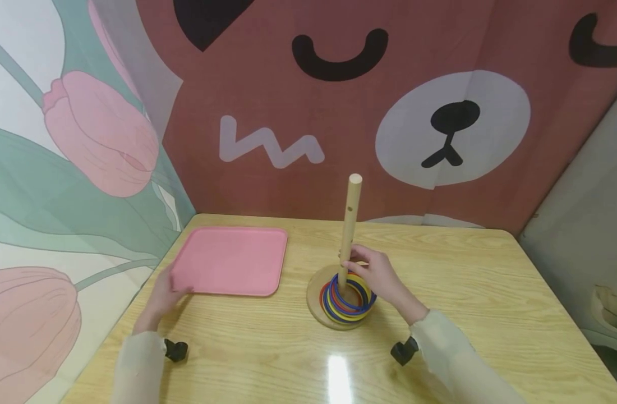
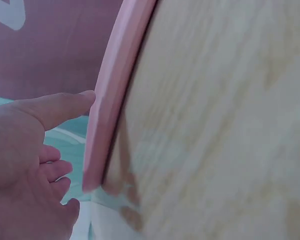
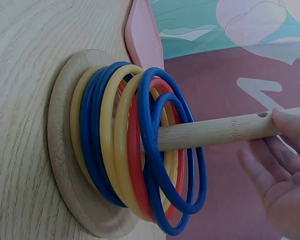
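A pink tray [image 1: 230, 261] lies at the back left of the table. My left hand [image 1: 162, 292] is at its near left corner; in the left wrist view the straight thumb [image 2: 65, 107] touches the rim and the other fingers are loosely bent beside it. A wooden pole [image 1: 351, 216] rises from a round wooden base [image 1: 315, 283], right of the tray. Thumb and fingers of my right hand [image 1: 381, 275] grip the pole above the rings. Blue, yellow and red rings [image 3: 106, 120] are stacked round its foot, and the top blue ones [image 3: 146, 115] sit tilted.
The light wood table [image 1: 465, 292] meets a wall hanging with a brown bear [image 1: 268, 191] at the back. A flower-patterned hanging [image 1: 101, 134] covers the left side. Black wrist cameras [image 1: 177, 350] are strapped below both hands.
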